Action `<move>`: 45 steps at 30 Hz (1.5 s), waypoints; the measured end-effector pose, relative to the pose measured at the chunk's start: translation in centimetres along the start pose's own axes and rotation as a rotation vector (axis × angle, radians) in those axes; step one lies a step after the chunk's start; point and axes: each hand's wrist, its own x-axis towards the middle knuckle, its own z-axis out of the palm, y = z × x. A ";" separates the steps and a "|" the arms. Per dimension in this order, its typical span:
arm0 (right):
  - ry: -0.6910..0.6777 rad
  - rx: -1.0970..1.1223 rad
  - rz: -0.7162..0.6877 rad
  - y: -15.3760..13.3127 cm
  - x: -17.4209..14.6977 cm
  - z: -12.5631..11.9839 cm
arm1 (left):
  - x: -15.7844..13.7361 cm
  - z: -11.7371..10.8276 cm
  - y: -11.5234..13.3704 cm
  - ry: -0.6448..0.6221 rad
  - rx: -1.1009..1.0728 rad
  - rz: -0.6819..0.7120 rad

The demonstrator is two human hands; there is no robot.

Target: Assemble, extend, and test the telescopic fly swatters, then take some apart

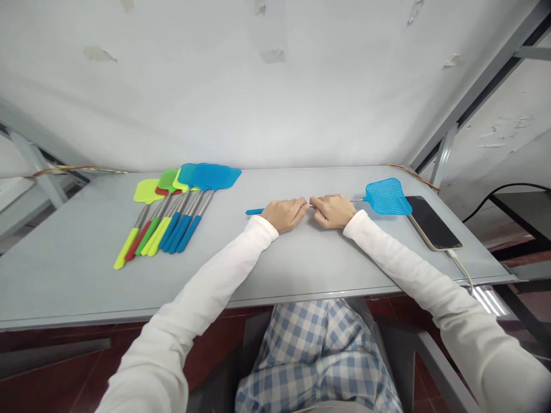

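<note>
Blue fly swatter [387,197] within left hand [284,214] and right hand [334,211]

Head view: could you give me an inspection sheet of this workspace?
Surface: light grey, flat tabletop.
Job's things: blue plastic flyswatter with mesh head, held crosswise; fanned pile of yellow, red, green and blue flyswatters at left.
Clutter: black-screened rectangular smartphone at right, one edge overlapped in view by the mesh head.
Grips: left hand and right hand, both closed on the blue plastic flyswatter.
Cables: white cable at the smartphone; thin multicoloured wires at both back corners.
Surroundings: patchy white wall; grey metal frame.
</note>
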 end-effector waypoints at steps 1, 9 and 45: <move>-0.003 -0.006 0.010 0.0 0.1 0.1 | 0.1 0.0 0.0 -0.018 0.013 -0.029; 0.078 -0.084 0.134 -0.9 0.7 -0.3 | 0.6 -0.9 0.4 -0.048 0.110 -0.109; 0.322 -0.166 0.439 9.6 -0.7 1.4 | -2.6 -2.8 -13.5 0.238 0.133 -0.351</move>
